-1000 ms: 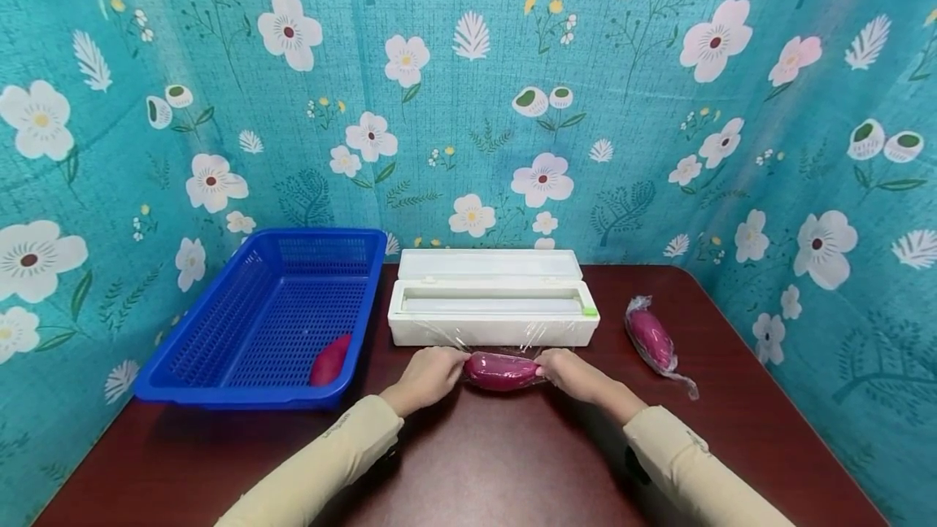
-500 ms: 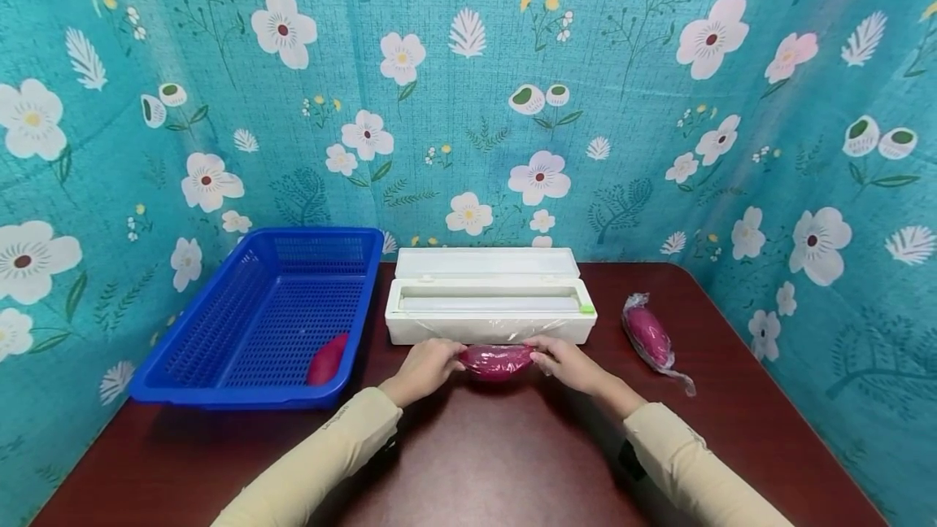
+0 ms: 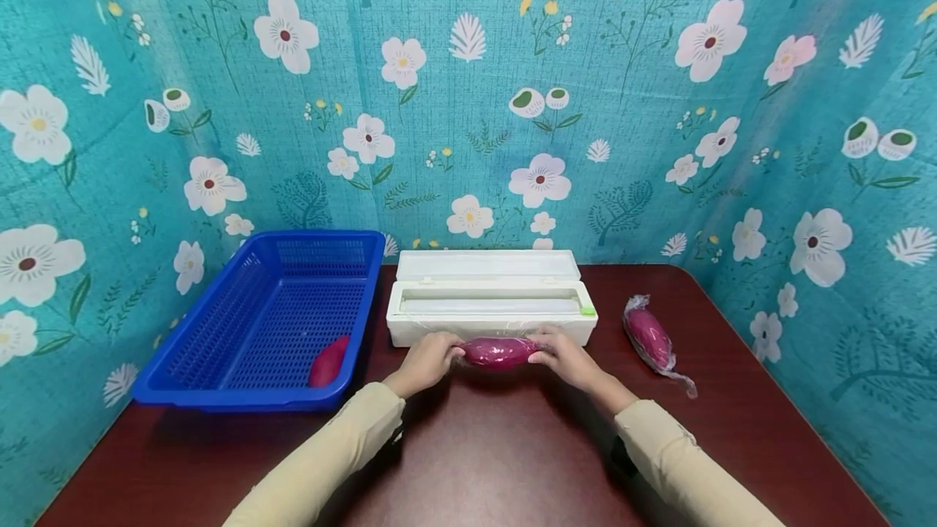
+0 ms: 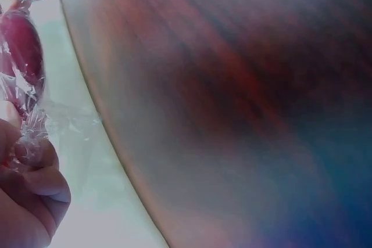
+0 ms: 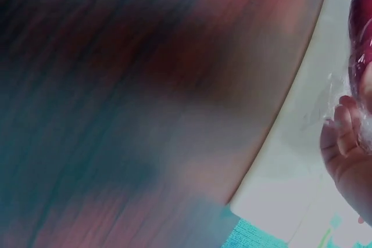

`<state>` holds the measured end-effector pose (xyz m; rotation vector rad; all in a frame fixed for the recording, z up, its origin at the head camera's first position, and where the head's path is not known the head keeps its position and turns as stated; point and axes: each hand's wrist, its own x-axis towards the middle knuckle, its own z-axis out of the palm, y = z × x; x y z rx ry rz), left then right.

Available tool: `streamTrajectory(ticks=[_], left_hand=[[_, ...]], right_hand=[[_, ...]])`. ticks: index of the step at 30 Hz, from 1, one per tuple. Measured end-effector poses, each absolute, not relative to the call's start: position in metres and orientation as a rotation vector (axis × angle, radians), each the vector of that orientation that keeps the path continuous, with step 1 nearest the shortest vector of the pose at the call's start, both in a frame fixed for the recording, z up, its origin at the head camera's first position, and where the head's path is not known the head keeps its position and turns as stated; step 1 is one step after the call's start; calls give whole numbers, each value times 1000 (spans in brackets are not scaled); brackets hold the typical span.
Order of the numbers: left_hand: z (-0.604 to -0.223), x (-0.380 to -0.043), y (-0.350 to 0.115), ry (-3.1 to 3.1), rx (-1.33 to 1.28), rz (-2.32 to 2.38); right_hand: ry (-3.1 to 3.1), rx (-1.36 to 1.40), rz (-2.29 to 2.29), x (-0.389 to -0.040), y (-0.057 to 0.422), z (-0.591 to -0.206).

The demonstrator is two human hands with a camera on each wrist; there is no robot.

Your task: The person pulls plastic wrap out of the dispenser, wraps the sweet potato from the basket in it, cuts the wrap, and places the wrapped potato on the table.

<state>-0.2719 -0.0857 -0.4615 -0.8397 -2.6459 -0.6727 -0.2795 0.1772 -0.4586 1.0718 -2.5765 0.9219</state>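
A purple-red sweet potato [image 3: 498, 353], wrapped in shiny cling film, lies lengthwise between both hands, close in front of the white film box [image 3: 492, 330]. At its left end my left hand [image 3: 428, 363] pinches the film; the left wrist view shows the bunched film [image 4: 35, 137] between thumb and curled fingers. My right hand [image 3: 567, 358] grips the other end, its thumb against the wrapped tip. In the right wrist view, loose film [image 5: 325, 103] stretches from those fingers over the box front.
A blue basket [image 3: 256, 401] with one unwrapped sweet potato [image 3: 329, 361] stands at the left. To the right lies another film-wrapped sweet potato [image 3: 650, 337] with a twisted tail. Behind the table [image 3: 498, 454], the box's lid [image 3: 487, 265] is raised near a floral curtain [image 3: 468, 128].
The sweet potato and both hands have moved slightly away from me, nearer the box. Half a second ago my right fingers were looser; now they are closed on the end again.
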Motion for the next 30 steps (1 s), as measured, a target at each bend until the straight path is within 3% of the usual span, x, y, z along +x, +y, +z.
streamTrajectory(ticks=[8,30], left_hand=[[-460,-281,-85,-2691,-766,-737],[-460,-286,-78,-2794,-599,-711]], right_hand=[[-2553,994,1113,-284,174,-457],[-2527,1023,936,-295,171,-466]])
